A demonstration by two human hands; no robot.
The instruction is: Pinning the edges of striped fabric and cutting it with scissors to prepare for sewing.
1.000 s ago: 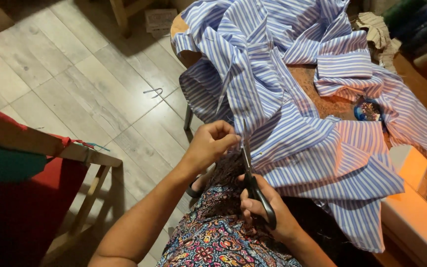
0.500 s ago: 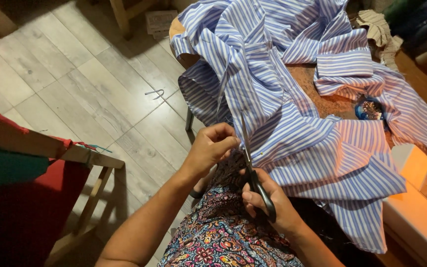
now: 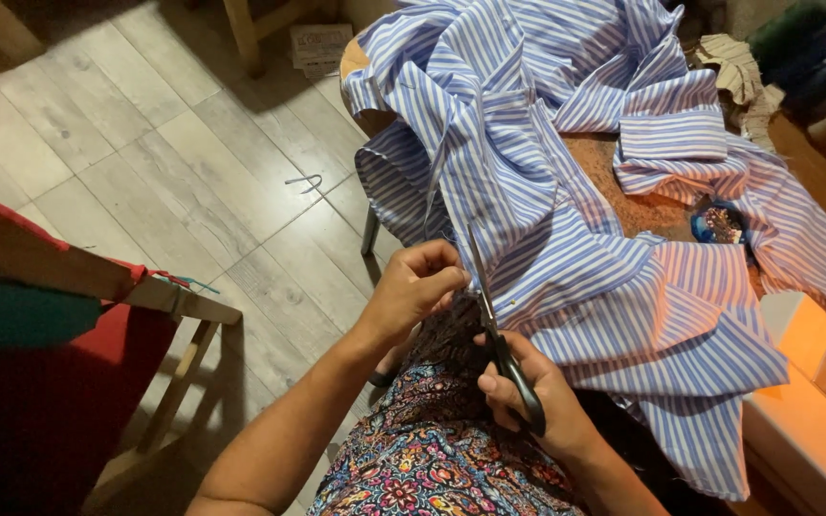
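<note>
Over the lap, at the near edge of a small round table (image 3: 623, 205): blue-and-white striped cloth (image 3: 566, 191) heaped across the tabletop, spilling off the front and down toward the knees. Left hand (image 3: 418, 287) pinches the hanging edge of the cloth, fingertips pressed together on a fold just left of the blades. Right hand (image 3: 532, 397) holds black-handled scissors (image 3: 499, 339), fingers closed through the loops; blades point up and away into the cloth edge, only slightly parted as far as can be told. Cloth looks thin, light and limp: it creases easily, drapes in loose folds, and would likely sag or slide away from the blades unless kept taut. Best hold appears to be close beside the cutting line, right where the left hand pinches now, pulling the edge gently straight. Floral patterned dress (image 3: 432, 468) covers the lap below both hands. On the table, partly under the cloth, a small blue object (image 3: 719, 225), too hidden to identify. Left side: wooden frame with red and green fabric (image 3: 40, 325). Pale plank floor (image 3: 145, 143) beyond, with a small bent wire (image 3: 303, 182) lying on it.
</note>
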